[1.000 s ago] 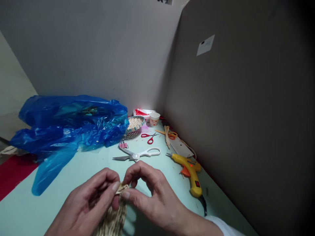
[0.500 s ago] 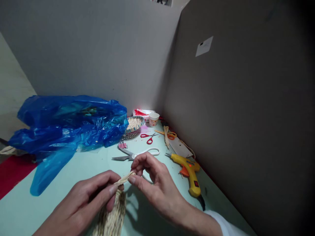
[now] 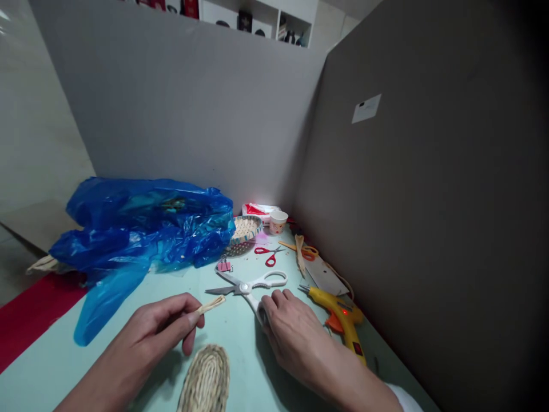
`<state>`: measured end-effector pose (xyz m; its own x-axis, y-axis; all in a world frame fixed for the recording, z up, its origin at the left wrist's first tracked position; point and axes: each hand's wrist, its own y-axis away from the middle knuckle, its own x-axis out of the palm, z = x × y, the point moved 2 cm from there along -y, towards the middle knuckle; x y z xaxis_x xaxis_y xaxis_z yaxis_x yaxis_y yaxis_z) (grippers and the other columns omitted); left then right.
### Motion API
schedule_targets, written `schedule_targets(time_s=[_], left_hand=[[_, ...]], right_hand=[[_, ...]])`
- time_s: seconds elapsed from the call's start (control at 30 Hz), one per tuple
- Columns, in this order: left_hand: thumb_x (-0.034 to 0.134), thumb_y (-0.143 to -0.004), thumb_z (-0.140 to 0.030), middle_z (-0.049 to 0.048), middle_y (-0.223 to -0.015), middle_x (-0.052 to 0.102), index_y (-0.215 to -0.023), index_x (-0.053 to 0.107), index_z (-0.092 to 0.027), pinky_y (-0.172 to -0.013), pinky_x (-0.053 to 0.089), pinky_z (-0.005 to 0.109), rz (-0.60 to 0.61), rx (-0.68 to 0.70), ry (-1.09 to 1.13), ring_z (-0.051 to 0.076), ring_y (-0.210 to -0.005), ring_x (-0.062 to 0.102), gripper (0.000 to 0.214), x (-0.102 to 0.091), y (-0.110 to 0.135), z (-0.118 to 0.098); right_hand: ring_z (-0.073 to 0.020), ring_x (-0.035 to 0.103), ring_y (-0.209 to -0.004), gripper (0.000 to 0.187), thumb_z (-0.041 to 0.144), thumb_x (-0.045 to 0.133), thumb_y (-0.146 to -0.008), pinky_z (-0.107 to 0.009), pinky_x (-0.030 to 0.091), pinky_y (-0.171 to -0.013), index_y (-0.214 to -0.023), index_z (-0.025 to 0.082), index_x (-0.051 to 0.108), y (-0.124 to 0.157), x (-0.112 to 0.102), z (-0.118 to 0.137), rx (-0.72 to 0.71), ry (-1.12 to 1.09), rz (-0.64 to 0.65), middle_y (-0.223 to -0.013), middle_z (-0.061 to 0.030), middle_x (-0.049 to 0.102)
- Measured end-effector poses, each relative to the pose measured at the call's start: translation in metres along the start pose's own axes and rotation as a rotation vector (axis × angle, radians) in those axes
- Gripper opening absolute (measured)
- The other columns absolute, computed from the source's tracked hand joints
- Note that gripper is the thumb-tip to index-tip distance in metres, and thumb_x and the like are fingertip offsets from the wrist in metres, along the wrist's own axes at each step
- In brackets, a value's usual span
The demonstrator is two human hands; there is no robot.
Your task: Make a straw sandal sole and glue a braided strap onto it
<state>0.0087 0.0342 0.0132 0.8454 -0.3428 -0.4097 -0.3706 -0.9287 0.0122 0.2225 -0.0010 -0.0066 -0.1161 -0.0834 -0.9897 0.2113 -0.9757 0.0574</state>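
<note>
Between the thumb and fingers of my left hand is pinched a short pale strip of plant fibre, folded over, its end pointing right. My right hand curls over the lower handle of large white-handled scissors, which lie with blades apart on the table; its fingertips are partly hidden. An oval woven fibre piece lies below, between my wrists, its near end cut off by the frame.
A yellow glue gun with a red light lies right of my hand. Behind are small red scissors, a pink binder clip, a paper cup and a woven basket. A blue plastic bag fills the back left; grey panels stand behind.
My right hand has let go of the fibre strip and moved down right onto the scissors' handle. The woven piece now lies apart from my left hand, which keeps the strip. The view tilted up.
</note>
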Motion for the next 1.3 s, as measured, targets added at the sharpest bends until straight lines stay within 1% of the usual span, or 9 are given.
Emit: schedule_targets(time_s=[0.17,0.33,0.53,0.67,0.8,1.0,1.13,1.2,1.3], left_hand=[[0.059,-0.082,-0.045,-0.0036,-0.057,0.051,-0.057,0.057,-0.023,-0.053,0.028,0.025,-0.098,-0.037,0.061,0.014,-0.055,0.035,0.034,-0.011,-0.006,0.003],[0.059,-0.076,-0.059,-0.0033,-0.059,0.05,-0.059,0.053,-0.022,-0.054,0.025,0.027,-0.055,-0.119,0.103,0.015,-0.057,0.033,0.041,-0.021,-0.016,0.021],[0.058,-0.077,-0.058,-0.0052,-0.059,0.046,-0.065,0.055,-0.022,-0.054,0.021,0.028,-0.051,-0.161,0.155,0.014,-0.058,0.029,0.038,-0.022,-0.016,0.022],[0.059,-0.077,-0.054,-0.0049,-0.058,0.048,-0.063,0.054,-0.022,-0.055,0.02,0.028,-0.02,-0.161,0.164,0.014,-0.057,0.029,0.035,-0.02,-0.013,0.018],[0.061,-0.077,-0.049,-0.0037,-0.056,0.053,-0.065,0.057,-0.02,-0.055,0.02,0.028,-0.028,-0.123,0.173,0.013,-0.056,0.033,0.032,-0.022,-0.014,0.018],[0.061,-0.079,-0.046,-0.0038,-0.051,0.054,-0.069,0.063,-0.018,-0.051,0.013,0.027,-0.027,-0.061,0.197,0.01,-0.049,0.025,0.03,-0.024,-0.02,0.021],[0.061,-0.08,-0.045,-0.0039,-0.051,0.054,-0.069,0.065,-0.018,-0.05,0.014,0.027,-0.026,-0.059,0.218,0.01,-0.049,0.025,0.029,-0.025,-0.019,0.023],[0.062,-0.08,-0.044,-0.0041,-0.049,0.053,-0.068,0.065,-0.018,-0.05,0.014,0.027,-0.022,-0.063,0.227,0.01,-0.048,0.024,0.029,-0.026,-0.018,0.023],[0.063,-0.079,-0.042,-0.0041,-0.047,0.051,-0.066,0.066,-0.018,-0.05,0.013,0.027,-0.023,-0.065,0.242,0.01,-0.047,0.024,0.027,-0.027,-0.019,0.024]], right_hand=[[-0.0378,0.06,-0.104,0.035,0.004,0.054,-0.078,-0.049,0.049,-0.092,-0.112,0.003,0.064,-0.002,0.006,-0.001,0.042,-0.001,-0.047,-0.113,-0.0249,0.064],[-0.0294,0.058,-0.112,0.035,0.014,0.054,-0.084,-0.038,0.046,-0.1,-0.117,0.006,0.06,-0.003,0.001,-0.011,0.09,-0.057,-0.135,-0.116,-0.019,0.062],[-0.0266,0.065,-0.095,0.024,0.031,0.056,-0.092,-0.036,0.051,-0.084,-0.105,0.015,0.067,-0.004,-0.007,-0.016,0.032,-0.057,-0.054,-0.106,-0.0114,0.067],[-0.0326,0.058,-0.113,0.032,0.019,0.055,-0.092,-0.043,0.047,-0.097,-0.122,0.013,0.063,-0.013,0.0,-0.012,0.051,0.013,-0.072,-0.121,-0.016,0.064],[-0.0371,0.059,-0.109,0.032,0.009,0.051,-0.09,-0.05,0.049,-0.093,-0.119,0.011,0.065,-0.016,0.013,-0.005,0.058,0.079,-0.044,-0.117,-0.0192,0.065],[-0.0298,0.065,-0.105,0.041,0.0,0.047,-0.088,-0.038,0.055,-0.085,-0.124,0.013,0.063,-0.014,0.019,-0.008,0.077,0.072,-0.03,-0.118,-0.0181,0.065],[-0.0389,0.058,-0.117,0.048,0.006,0.055,-0.085,-0.051,0.049,-0.098,-0.134,0.009,0.058,-0.017,0.016,-0.011,0.076,0.074,-0.065,-0.128,-0.0233,0.061],[-0.0412,0.059,-0.113,0.046,0.008,0.054,-0.085,-0.056,0.048,-0.096,-0.131,0.008,0.061,-0.018,0.018,-0.01,0.057,0.065,-0.073,-0.123,-0.0237,0.064],[-0.0398,0.062,-0.103,0.037,0.004,0.055,-0.08,-0.055,0.05,-0.091,-0.116,0.007,0.066,-0.019,0.022,-0.01,0.037,0.023,-0.097,-0.107,-0.0217,0.068]])
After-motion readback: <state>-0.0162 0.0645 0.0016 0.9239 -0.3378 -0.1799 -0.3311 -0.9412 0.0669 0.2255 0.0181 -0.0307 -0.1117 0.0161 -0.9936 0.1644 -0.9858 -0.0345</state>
